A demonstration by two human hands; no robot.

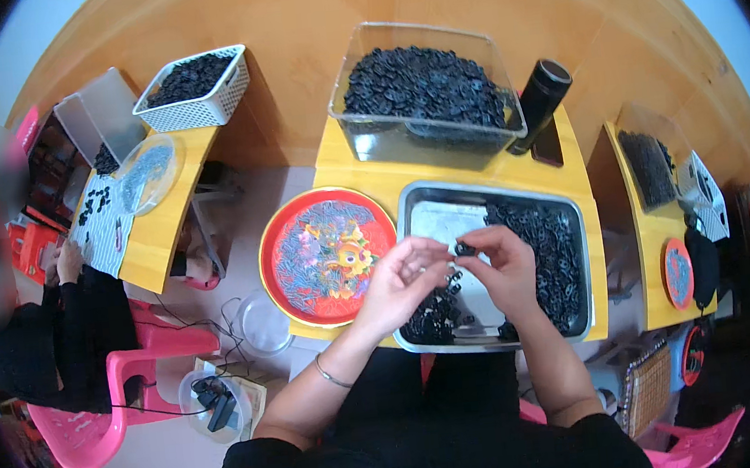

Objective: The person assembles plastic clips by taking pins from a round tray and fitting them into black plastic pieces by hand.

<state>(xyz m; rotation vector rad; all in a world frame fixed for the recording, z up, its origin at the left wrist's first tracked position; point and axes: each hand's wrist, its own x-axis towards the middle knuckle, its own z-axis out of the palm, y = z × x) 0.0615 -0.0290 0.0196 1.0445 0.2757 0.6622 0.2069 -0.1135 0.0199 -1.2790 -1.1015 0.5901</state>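
Note:
My right hand (507, 268) pinches a small black part (464, 249) between thumb and fingertips, over a steel tray (490, 300). Close beside it, the fingers of my left hand (408, 280) are curled with thumb and fingertips drawn together; whatever they hold is too small to make out. The tray contains many loose black parts (556, 257), heaped along its right side, and a smaller pile (433, 319) lies at its lower left under my left hand. To the left sits a round red tray (279, 284) with a flower pattern, strewn with thin grey metal pins (305, 254).
Behind the steel tray stands a clear plastic bin (384, 138) of black parts, beside a black flask (545, 96) and a phone (547, 145). At the left table (155, 246) sits another person (60, 336), near a white basket (201, 111). A pink chair (126, 366) stands there.

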